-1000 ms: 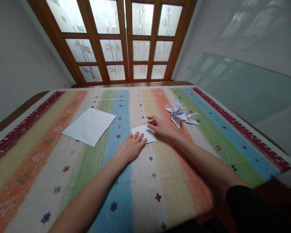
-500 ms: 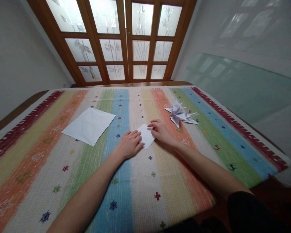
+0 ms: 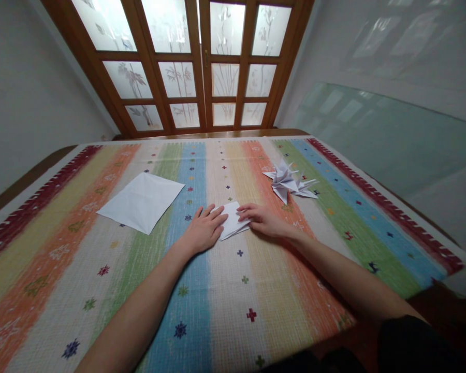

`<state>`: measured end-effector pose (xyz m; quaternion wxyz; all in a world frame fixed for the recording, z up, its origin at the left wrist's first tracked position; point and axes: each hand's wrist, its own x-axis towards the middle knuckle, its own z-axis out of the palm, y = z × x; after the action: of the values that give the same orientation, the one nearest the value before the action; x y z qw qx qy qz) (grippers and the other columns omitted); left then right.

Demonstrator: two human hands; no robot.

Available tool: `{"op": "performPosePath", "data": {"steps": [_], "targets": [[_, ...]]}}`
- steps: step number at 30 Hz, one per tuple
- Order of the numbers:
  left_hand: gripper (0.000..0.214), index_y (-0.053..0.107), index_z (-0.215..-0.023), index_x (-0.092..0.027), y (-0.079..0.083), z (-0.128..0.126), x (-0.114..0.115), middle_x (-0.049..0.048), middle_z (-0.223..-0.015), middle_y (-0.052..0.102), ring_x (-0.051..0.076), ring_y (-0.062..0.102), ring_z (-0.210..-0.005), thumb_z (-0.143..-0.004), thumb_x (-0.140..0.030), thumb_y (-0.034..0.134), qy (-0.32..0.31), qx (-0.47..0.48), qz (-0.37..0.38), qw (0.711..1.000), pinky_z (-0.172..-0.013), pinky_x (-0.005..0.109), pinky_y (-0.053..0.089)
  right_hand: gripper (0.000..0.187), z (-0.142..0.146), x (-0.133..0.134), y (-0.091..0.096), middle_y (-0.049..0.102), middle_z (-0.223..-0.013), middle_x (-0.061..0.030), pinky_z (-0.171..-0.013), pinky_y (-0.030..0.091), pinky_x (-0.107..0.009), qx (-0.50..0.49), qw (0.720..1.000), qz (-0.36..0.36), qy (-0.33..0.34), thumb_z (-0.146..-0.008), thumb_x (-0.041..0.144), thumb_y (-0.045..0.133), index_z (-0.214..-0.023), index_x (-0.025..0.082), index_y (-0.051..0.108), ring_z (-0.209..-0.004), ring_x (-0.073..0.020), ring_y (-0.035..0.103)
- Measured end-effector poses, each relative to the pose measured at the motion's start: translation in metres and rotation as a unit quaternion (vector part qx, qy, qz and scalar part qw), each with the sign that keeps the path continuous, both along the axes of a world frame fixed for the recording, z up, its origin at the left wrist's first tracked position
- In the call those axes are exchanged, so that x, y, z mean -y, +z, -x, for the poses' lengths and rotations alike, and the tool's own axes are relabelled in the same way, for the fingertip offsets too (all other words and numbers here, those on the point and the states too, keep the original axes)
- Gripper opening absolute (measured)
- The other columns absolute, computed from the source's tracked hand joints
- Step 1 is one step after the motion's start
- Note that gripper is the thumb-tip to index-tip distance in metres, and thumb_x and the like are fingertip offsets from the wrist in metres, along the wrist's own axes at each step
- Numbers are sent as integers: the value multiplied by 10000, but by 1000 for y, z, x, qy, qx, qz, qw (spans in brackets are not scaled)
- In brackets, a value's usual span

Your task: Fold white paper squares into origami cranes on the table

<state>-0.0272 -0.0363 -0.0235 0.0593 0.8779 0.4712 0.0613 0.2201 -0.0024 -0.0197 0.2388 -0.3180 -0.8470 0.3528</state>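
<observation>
A small folded white paper (image 3: 231, 224) lies in the middle of the tablecloth, with several layers showing along its lower right edge. My left hand (image 3: 204, 229) rests palm down at its left side, fingers spread and the tips on the paper. From the right, my right hand (image 3: 264, 220) has its fingers bent over the paper's right edge and seems to grip it there. The thumb of that hand is hidden.
A larger white sheet (image 3: 143, 202) with faint creases lies to the left. White folded paper cranes (image 3: 285, 182) sit in a cluster to the right. The striped tablecloth (image 3: 233, 300) covers the table; a wooden door with frosted panes (image 3: 205, 67) stands beyond it.
The folded paper has turned, and its layers now show at the lower right. My left fingers have spread wider; my right hand has shifted slightly down and right along the paper's edge.
</observation>
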Motion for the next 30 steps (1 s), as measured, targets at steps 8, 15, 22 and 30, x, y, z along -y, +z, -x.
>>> {"op": "performPosePath", "data": {"steps": [8,15,22,30], "targets": [[405,528,-1335,-287,0,2,-2,22,-1498,438,286,320,-1413,-978,-340,344,4,10,20,1000,-1137,556,247,138,20,-6,10,695,-822,-50,-737,442,-279,75,993,-20,-85,-876,183,578,-827,165,706,-776,-158,608],[428,526,-1337,-288,2,1,-1,24,-1501,434,289,309,-1418,-973,-431,351,10,14,32,999,-1147,553,219,77,40,-11,5,667,-741,-31,-661,371,-250,103,981,-38,-158,-828,161,625,-774,150,679,-696,-137,559],[557,421,-1427,-255,1,2,2,65,-1538,369,327,238,-1444,-915,-474,455,-16,-19,20,999,-1154,570,180,70,39,-10,-6,642,-729,-19,-665,333,-264,114,969,-61,-212,-809,213,678,-777,156,651,-697,-143,532],[492,389,-1440,-368,-1,3,4,46,-1570,303,358,230,-1447,-953,-440,394,-25,-30,18,999,-1123,622,187,92,26,-3,2,661,-855,-54,-813,322,-362,178,945,-93,-260,-837,262,644,-799,178,637,-885,-223,551]]}}
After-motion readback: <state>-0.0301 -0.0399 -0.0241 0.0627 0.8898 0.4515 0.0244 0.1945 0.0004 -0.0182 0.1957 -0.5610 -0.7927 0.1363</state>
